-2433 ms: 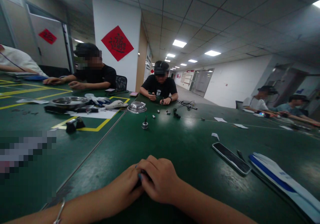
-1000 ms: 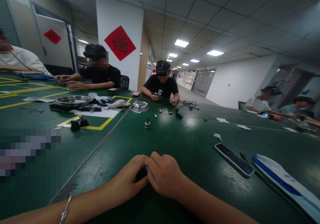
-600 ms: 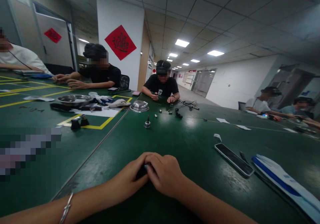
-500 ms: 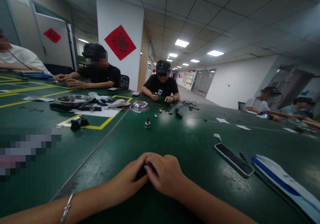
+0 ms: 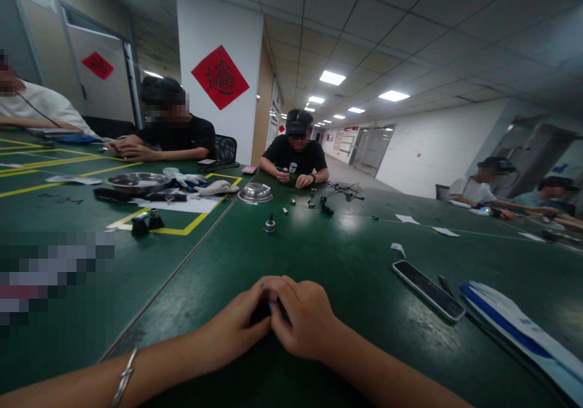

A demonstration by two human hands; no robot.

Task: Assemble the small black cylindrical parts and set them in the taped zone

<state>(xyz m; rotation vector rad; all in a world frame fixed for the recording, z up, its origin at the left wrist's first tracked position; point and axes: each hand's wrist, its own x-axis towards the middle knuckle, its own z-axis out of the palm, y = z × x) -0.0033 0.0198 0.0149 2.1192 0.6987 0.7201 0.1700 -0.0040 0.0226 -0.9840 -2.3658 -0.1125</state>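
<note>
Above the near part of the green table (image 5: 346, 256), my left hand (image 5: 243, 311) and my right hand (image 5: 306, 318) meet, fingers curled inward and touching. My right fingers lie over my left fingertips. A dark gap shows between the hands; whatever they may hold there is hidden. A silver bangle (image 5: 124, 379) is on my left wrist. Beyond my hands stands a round metal part with a black stem (image 5: 269, 224), and a small metal piece (image 5: 285, 211) lies behind it.
A phone (image 5: 428, 291) and a blue-and-white packet (image 5: 510, 326) lie at right. Farther left are two black-based parts (image 5: 146, 221), a metal bowl (image 5: 139, 180), gloves (image 5: 218, 187) and an upturned metal dish (image 5: 255, 193). A co-worker (image 5: 295, 153) sits opposite; others sit along the sides.
My right fingers have shifted slightly against my left hand. The co-worker at left has drawn their hands closer together. The view has moved a little.
</note>
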